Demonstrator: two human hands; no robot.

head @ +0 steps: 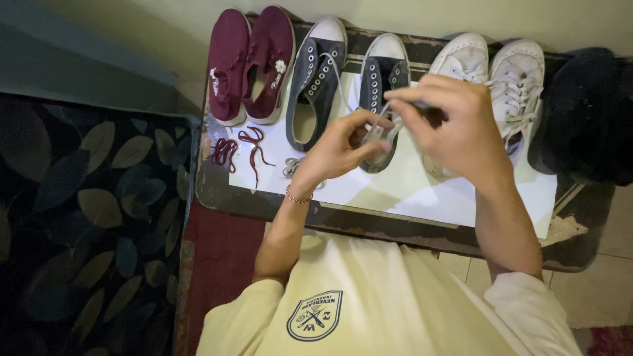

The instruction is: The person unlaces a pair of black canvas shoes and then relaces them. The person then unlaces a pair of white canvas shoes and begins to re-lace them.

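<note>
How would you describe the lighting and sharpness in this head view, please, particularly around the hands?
Head view: dim, warm light; the white paper under the shoes is brightest, the leaf-patterned rug and the dark fuzzy thing at right sink into shadow. The left hand and right hand look slightly soft, and the lace between them blurs.

Single head-worn view, looking steeply down, close over low table [395, 227]; wearer's chest at bottom edge, wall at top.

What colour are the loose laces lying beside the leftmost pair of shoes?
Dark red, matching the maroon shoes above them. The loose laces show in the head view.
</note>
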